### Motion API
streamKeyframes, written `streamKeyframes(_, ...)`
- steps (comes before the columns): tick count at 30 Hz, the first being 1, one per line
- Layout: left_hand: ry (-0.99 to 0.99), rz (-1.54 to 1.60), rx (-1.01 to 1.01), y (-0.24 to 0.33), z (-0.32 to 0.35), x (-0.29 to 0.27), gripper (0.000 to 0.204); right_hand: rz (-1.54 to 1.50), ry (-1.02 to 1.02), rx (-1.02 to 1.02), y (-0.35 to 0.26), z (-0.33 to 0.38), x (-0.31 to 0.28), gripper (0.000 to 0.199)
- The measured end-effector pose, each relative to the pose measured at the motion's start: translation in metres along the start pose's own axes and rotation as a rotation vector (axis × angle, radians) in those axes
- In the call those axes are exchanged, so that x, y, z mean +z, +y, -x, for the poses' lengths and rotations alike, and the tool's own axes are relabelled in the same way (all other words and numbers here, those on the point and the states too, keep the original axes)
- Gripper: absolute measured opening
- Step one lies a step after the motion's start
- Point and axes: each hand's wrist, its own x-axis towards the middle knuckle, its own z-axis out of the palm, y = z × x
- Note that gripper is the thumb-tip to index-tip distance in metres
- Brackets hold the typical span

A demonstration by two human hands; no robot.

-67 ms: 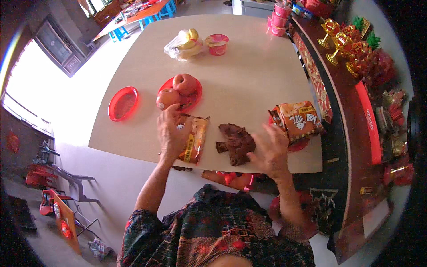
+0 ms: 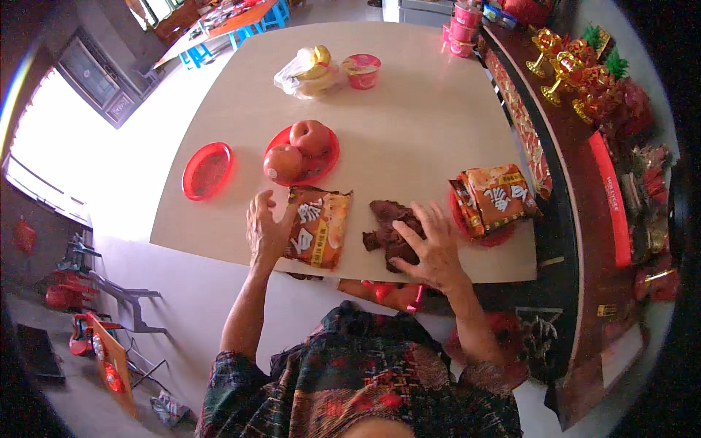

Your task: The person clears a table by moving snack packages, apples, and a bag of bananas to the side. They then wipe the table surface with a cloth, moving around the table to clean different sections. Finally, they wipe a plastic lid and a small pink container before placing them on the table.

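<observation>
Your left hand [image 2: 267, 228] is spread left of the orange packet [image 2: 323, 226]; your right hand [image 2: 437, 252] arches wide over the near brown bundle [image 2: 383, 214], probably to span its bulk.

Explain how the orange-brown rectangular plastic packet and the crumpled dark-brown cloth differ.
The packet is printed; the cloth looks plain. The packet lies flat; the cloth is bunched and irregular. The left hand is at the packet's edge; the right hand partly covers the cloth. Both rest on the pale tabletop.

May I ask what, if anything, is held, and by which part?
Nothing is clearly held: left hand open beside the orange food packet, right hand spread over the dark brown item.
</observation>
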Motion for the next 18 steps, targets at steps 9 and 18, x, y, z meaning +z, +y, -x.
streamKeyframes(9,-0.283,0.190,-0.014,0.004,0.006,0.008,0.031,-0.468,0.202,0.286,-0.009,-0.016,0.048,0.043)
streamKeyframes(18,-0.281,0.237,0.308,0.031,0.029,0.048,0.033,-0.122,0.224,0.045,-0.068,-0.035,0.045,0.037)
